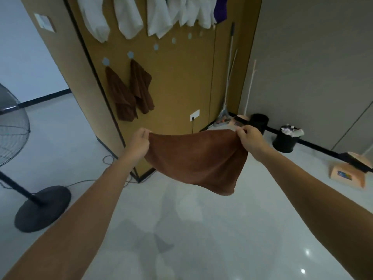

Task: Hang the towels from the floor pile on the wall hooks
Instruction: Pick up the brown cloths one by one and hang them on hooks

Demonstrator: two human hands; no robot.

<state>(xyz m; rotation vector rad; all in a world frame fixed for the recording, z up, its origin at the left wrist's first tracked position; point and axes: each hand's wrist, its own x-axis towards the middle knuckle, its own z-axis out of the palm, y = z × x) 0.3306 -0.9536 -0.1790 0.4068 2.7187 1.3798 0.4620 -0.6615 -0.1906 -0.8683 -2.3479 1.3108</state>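
Observation:
A brown towel (197, 160) is stretched out in the air in front of the tan wall panel. My left hand (139, 142) pinches its upper left corner and my right hand (250, 140) pinches its upper right corner. The cloth sags between them and hangs to a point at the lower right. Two brown towels (121, 93) (141, 87) hang from the two leftmost hooks of the lower row. Further right in that row, round hooks (155, 46) (173, 40) are bare. White towels (129, 17) hang along the upper row. No floor pile is in view.
A standing fan (42, 207) with a round black base is at the left, its cable on the floor. A mop (228, 77) leans in the corner. Two black bins (286, 138) and dustpans (347, 174) line the right wall. A wall socket (194, 115) sits low on the panel.

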